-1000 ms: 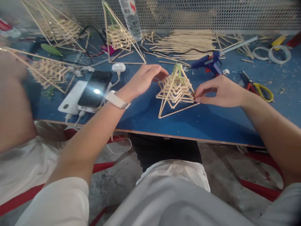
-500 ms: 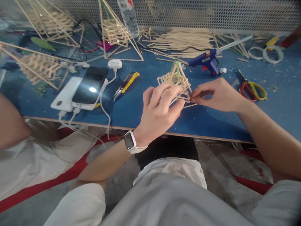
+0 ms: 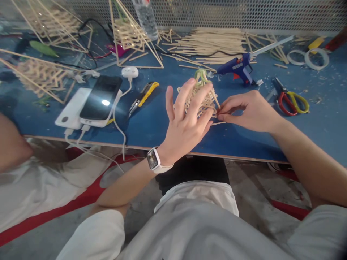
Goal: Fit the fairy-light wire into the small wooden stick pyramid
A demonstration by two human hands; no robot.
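A small pyramid-shaped frame of thin wooden sticks (image 3: 209,101), with green stuff at its tip, stands on the blue table. My left hand (image 3: 185,124) lies over its near left side with the fingers spread, covering much of it. Thumb and fingertips of my right hand (image 3: 251,111) are pinched at the frame's lower right corner, on the end of a wooden stick. Close behind the frame, a blue hot glue gun (image 3: 241,69) points its nozzle toward the green tip.
Scissors (image 3: 289,103) lie at right, tape rolls (image 3: 317,59) behind them. On the left are a utility knife (image 3: 143,96), a phone (image 3: 101,95), a power bank (image 3: 71,110) and cables. Loose sticks (image 3: 211,45), a bottle (image 3: 146,20) and larger frames (image 3: 138,66) stand behind. Someone's arm (image 3: 12,144) is at far left.
My left hand has shifted up and forward over the stick frame, its fingers straighter and more spread. My right hand keeps its pinch at the corner.
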